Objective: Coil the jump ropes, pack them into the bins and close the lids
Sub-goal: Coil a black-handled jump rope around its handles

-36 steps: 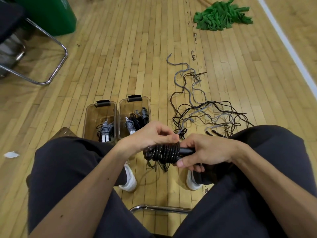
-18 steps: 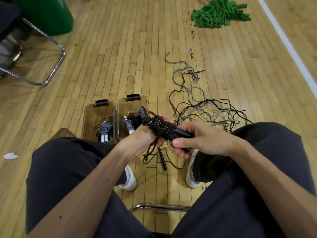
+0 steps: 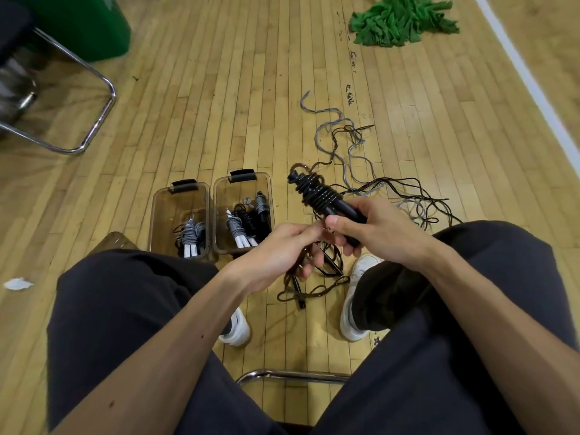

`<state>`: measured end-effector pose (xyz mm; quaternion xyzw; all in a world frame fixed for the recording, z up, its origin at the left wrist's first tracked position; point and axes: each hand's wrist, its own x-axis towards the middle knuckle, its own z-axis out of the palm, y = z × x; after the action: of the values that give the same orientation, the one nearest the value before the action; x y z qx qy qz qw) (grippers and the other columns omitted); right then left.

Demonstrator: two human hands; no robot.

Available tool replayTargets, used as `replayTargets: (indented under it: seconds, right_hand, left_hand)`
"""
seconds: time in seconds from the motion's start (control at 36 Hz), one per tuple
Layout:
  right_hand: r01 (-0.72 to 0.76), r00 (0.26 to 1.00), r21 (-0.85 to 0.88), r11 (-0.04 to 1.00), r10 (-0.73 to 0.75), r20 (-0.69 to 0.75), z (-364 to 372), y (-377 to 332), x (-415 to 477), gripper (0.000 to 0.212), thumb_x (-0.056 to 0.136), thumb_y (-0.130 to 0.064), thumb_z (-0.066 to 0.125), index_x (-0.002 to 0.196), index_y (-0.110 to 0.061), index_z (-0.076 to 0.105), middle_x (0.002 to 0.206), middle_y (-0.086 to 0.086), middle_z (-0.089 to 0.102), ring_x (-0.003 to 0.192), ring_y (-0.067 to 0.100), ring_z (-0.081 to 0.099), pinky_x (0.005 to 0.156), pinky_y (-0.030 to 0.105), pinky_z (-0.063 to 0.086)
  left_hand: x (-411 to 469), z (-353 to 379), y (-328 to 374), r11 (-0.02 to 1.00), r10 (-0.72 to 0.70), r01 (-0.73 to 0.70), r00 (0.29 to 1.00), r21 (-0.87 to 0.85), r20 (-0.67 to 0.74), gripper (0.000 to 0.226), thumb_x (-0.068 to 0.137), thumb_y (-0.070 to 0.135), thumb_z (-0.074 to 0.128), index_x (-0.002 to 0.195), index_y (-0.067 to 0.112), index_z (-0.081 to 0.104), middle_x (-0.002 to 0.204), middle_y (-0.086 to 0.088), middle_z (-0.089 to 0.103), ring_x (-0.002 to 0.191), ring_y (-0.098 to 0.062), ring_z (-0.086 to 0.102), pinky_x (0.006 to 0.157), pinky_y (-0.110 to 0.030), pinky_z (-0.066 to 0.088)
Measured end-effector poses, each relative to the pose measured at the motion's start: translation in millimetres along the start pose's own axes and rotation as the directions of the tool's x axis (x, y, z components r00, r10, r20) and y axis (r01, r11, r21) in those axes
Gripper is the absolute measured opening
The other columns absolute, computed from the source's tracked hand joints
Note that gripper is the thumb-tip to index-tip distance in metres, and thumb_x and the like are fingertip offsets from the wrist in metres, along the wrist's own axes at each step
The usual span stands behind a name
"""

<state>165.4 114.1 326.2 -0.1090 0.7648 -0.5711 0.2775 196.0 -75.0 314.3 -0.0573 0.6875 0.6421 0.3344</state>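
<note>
My right hand [image 3: 375, 232] grips the handles of a black jump rope [image 3: 317, 193], its cord wound in tight turns around them and pointing up-left. My left hand [image 3: 284, 251] pinches the loose end of the same rope just below the bundle; the slack hangs to the floor between my shoes. Two clear open bins stand on the floor ahead: the left bin [image 3: 157, 215] holds a grey coiled rope, the right bin [image 3: 268, 186] holds grey and black coiled ropes. A tangle of loose black and grey ropes [image 3: 386, 189] lies to the right.
A lid [image 3: 111, 241] lies by my left knee. A chrome chair frame [image 3: 94, 120] and a green container [image 3: 91, 26] stand at the far left. Green cloth [image 3: 401, 18] lies at the far right near a white floor line [image 3: 533, 86]. A paper scrap [image 3: 17, 284] is at left.
The wound bundle has tilted from level to pointing up and left. My left hand has dropped from the coil to below it, holding the rope's loose end.
</note>
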Motion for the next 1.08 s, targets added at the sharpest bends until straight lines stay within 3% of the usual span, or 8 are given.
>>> replayTargets:
  seconds: [0.22, 0.31, 0.44, 0.56, 0.69, 0.83, 0.94, 1.08]
  right_hand:
    - [-0.035, 0.999, -0.112, 0.993, 0.03, -0.045, 1.6, 10.2, 10.0, 0.02, 0.1, -0.019, 0.062, 0.097, 0.0, 0.063, 0.068, 0.004, 0.062, 0.058, 0.015, 0.061, 0.056, 0.026, 0.052]
    - [-0.077, 0.996, -0.209, 0.975, 0.066, -0.061, 2.0, 14.4, 15.6, 0.016, 0.101, -0.023, 0.061, 0.097, -0.007, 0.062, 0.068, 0.005, 0.063, 0.058, 0.015, 0.059, 0.056, 0.026, 0.051]
    - [-0.147, 0.989, -0.299, 0.943, 0.134, -0.064, 5.3, 21.4, 21.1, 0.016, 0.1, -0.03, 0.062, 0.089, -0.018, 0.062, 0.07, 0.002, 0.065, 0.055, 0.011, 0.06, 0.059, 0.028, 0.051]
    - [-0.188, 0.981, -0.364, 0.912, 0.16, -0.105, 7.7, 21.5, 21.3, 0.024, 0.099, -0.032, 0.063, 0.093, -0.009, 0.066, 0.07, 0.004, 0.066, 0.056, 0.013, 0.06, 0.064, 0.037, 0.054]
    - [-0.261, 0.965, -0.426, 0.866, 0.232, -0.12, 11.5, 20.0, 21.7, 0.024, 0.097, -0.033, 0.065, 0.095, -0.01, 0.066, 0.074, 0.005, 0.068, 0.062, 0.016, 0.063, 0.065, 0.036, 0.055]
    - [-0.336, 0.938, -0.453, 0.826, 0.338, -0.08, 14.2, 19.8, 22.3, 0.019, 0.096, -0.03, 0.067, 0.091, -0.013, 0.062, 0.067, 0.0, 0.067, 0.052, 0.01, 0.061, 0.052, 0.023, 0.047]
    - [-0.387, 0.901, -0.452, 0.803, 0.434, -0.001, 17.1, 18.3, 20.2, 0.018, 0.098, -0.021, 0.066, 0.085, -0.009, 0.061, 0.053, -0.004, 0.061, 0.038, 0.005, 0.053, 0.042, 0.017, 0.044]
    - [-0.359, 0.878, -0.493, 0.793, 0.466, 0.111, 17.3, 17.7, 15.3, 0.02, 0.096, -0.02, 0.067, 0.079, -0.011, 0.062, 0.054, -0.003, 0.062, 0.041, 0.008, 0.056, 0.044, 0.019, 0.046]
  left_hand:
    - [-1.4, -3.2, -4.7, 0.989, -0.018, 0.023, 0.999, 0.147, -0.034, 0.042, 0.107, 0.041, 0.039, 0.1, 0.008, 0.064, 0.055, 0.005, 0.039, 0.043, -0.006, 0.031, 0.044, -0.02, 0.028]
    - [-2.7, 0.0, -3.2, 0.946, 0.025, 0.001, 0.997, 0.325, -0.074, 0.037, 0.107, 0.039, 0.038, 0.099, 0.013, 0.063, 0.05, 0.013, 0.038, 0.039, -0.002, 0.031, 0.043, -0.019, 0.027]
    - [-9.7, 1.0, -5.0, 0.699, 0.137, -0.049, 0.988, 0.714, -0.067, 0.025, 0.106, 0.038, 0.044, 0.087, 0.026, 0.053, 0.063, 0.009, 0.049, 0.049, -0.003, 0.045, 0.051, -0.027, 0.032]
    - [-15.6, -1.4, -4.4, 0.492, 0.186, -0.044, 0.981, 0.87, -0.056, 0.026, 0.107, 0.037, 0.039, 0.113, 0.018, 0.055, 0.073, 0.008, 0.049, 0.065, -0.01, 0.05, 0.055, -0.029, 0.034]
    - [-16.2, -8.2, -0.6, 0.357, 0.27, -0.05, 0.961, 0.933, -0.053, 0.025, 0.107, 0.035, 0.039, 0.111, 0.02, 0.059, 0.076, 0.008, 0.049, 0.074, -0.017, 0.054, 0.063, -0.031, 0.038]
    - [-15.0, -12.2, 4.5, 0.378, 0.312, -0.095, 0.95, 0.921, -0.03, 0.026, 0.106, 0.03, 0.045, 0.112, 0.016, 0.066, 0.101, 0.0, 0.066, 0.094, -0.021, 0.062, 0.082, -0.041, 0.052]
    - [-13.6, -12.5, 2.3, 0.347, 0.343, -0.16, 0.939, 0.924, 0.034, 0.026, 0.105, 0.029, 0.048, 0.109, 0.014, 0.069, 0.102, 0.002, 0.064, 0.096, -0.018, 0.059, 0.085, -0.037, 0.049]
    - [-10.5, -14.3, -0.1, 0.309, 0.373, -0.241, 0.921, 0.92, 0.116, 0.024, 0.103, 0.029, 0.051, 0.105, 0.016, 0.071, 0.098, 0.006, 0.062, 0.098, -0.014, 0.053, 0.086, -0.033, 0.045]
